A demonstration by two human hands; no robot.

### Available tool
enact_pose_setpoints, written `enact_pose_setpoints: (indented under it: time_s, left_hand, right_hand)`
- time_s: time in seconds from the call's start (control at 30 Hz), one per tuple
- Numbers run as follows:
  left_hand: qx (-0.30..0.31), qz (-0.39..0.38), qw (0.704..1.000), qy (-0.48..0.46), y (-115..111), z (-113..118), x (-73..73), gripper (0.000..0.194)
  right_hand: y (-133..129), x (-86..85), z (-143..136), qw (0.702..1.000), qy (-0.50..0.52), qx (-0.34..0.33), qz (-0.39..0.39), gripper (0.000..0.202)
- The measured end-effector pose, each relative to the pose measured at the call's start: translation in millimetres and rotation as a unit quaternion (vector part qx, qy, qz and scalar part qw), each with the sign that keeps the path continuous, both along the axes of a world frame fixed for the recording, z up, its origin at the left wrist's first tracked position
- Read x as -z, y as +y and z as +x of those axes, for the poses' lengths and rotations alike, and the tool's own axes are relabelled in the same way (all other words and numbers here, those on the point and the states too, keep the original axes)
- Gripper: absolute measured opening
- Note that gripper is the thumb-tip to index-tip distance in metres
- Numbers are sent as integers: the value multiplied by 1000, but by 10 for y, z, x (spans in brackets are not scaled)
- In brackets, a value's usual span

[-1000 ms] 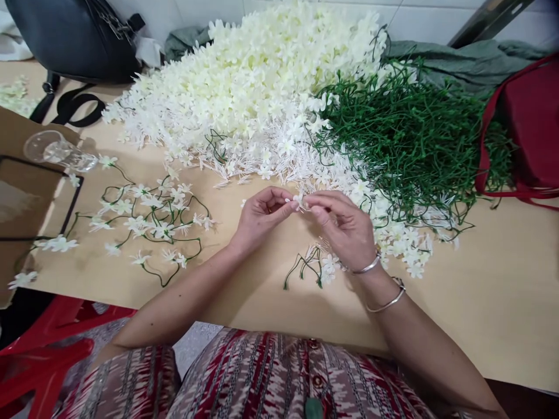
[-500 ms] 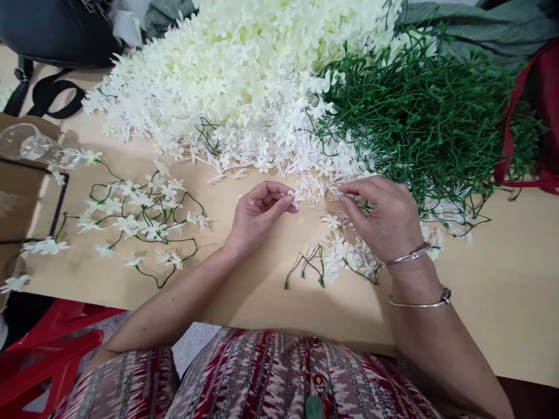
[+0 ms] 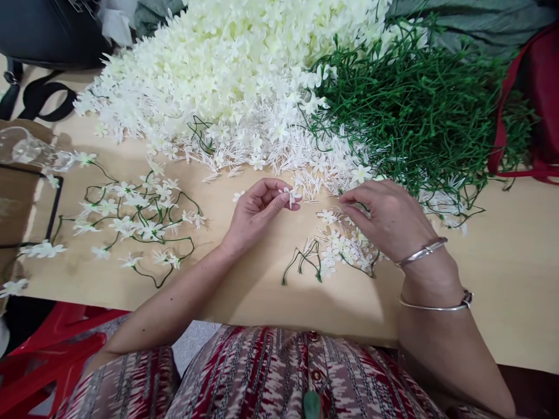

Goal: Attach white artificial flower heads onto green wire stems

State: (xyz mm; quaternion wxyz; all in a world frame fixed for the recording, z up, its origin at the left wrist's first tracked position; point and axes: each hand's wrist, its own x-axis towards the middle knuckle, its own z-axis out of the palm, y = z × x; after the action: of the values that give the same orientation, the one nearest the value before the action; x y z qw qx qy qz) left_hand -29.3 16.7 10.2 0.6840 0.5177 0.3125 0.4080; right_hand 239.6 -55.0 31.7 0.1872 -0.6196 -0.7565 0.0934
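My left hand (image 3: 261,212) pinches a small white artificial flower (image 3: 290,195) between thumb and forefinger above the table. To its right, my right hand (image 3: 386,215) has thumb and forefinger drawn close together by the loose thin white sticks (image 3: 309,185); whatever lies between the tips is too small to make out. Below that hand lies a small cluster of white flowers (image 3: 336,251), with a few green stems (image 3: 301,265) beside it. On the left, several white flowers fixed on green stems (image 3: 140,201) are spread over the table.
A large heap of white flowers (image 3: 227,70) covers the back of the table (image 3: 244,297). Beside it is a tangled pile of green stems (image 3: 419,110). A red bag (image 3: 544,99) stands far right, a black bag (image 3: 48,35) back left. A clear plastic cup (image 3: 39,151) lies left.
My right hand has shifted slightly, its wrist swinging outward to the right. The flower in my left hand has turned a little. The whole view has moved slightly.
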Motion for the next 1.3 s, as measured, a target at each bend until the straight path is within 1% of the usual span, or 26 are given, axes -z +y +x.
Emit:
enact_pose_setpoints:
  time_s: [0.13,0.2,0.27,0.33,0.4,0.5,0.57,0.67,0.73,0.8,0.9,0.97,1.0,1.07,1.13,1.2,1.27,1.3]
  left_hand:
    - [-3,-21,1000,7,-3,2,3,43]
    - [-5,-22,1000,4,-6,8,16,48]
    - [-11,-21,1000,8,-7,11,27,49]
    - [-16,-19,1000,16,-3,11,29,46]
    - [-20,-15,999,20,2,8,26,44]
    - [-10,1,1000,18,6,1,22,42]
    - [8,16,1000,19,0,-1,24,40]
    - [34,37,999,21,-22,1,35,35]
    - [46,44,998,20,-38,3,44,32]
    - [54,49,997,21,-51,3,51,29]
    - [51,57,997,25,-61,-2,48,26]
    - [42,62,997,29,-62,-4,36,26]
    - [37,62,997,32,-61,-5,28,26]
    - [31,69,996,38,-58,-4,7,27]
    - [26,91,995,44,-55,-4,-19,27]
    - [16,119,991,51,-54,-8,-47,26]
    - [7,131,990,58,-58,-14,-74,24]
    - [6,125,990,59,-62,-17,-85,23]
  right_hand:
    - [22,50,-19,1000,-16,4,-6,11]
    - [17,22,-52,1000,-14,14,-5,11]
    - [3,-41,-92,1000,-2,14,-14,11]
    - [-15,-115,-129,999,23,-5,-37,10]
    - [-34,-174,-151,996,53,-40,-66,9]
    - [-61,-205,-167,986,79,-103,-101,13]
    - [-76,-192,-194,981,78,-137,-114,18]
    - [-90,-137,-298,976,60,-172,-124,17]
    - [-89,-87,-393,975,41,-178,-125,15]
    - [-74,-41,-468,978,22,-171,-118,12]
    - [-33,-6,-470,980,20,-174,-95,23]
    - [-4,-10,-404,988,34,-140,-59,22]
    - [7,-16,-367,993,47,-103,-32,20]
    - [25,-27,-314,996,87,-6,26,16]
    - [37,-30,-314,981,150,88,84,12]
    - [46,-24,-370,955,218,153,131,6]
    - [52,-13,-465,931,271,185,162,1]
    - [51,-8,-520,923,289,186,172,1]
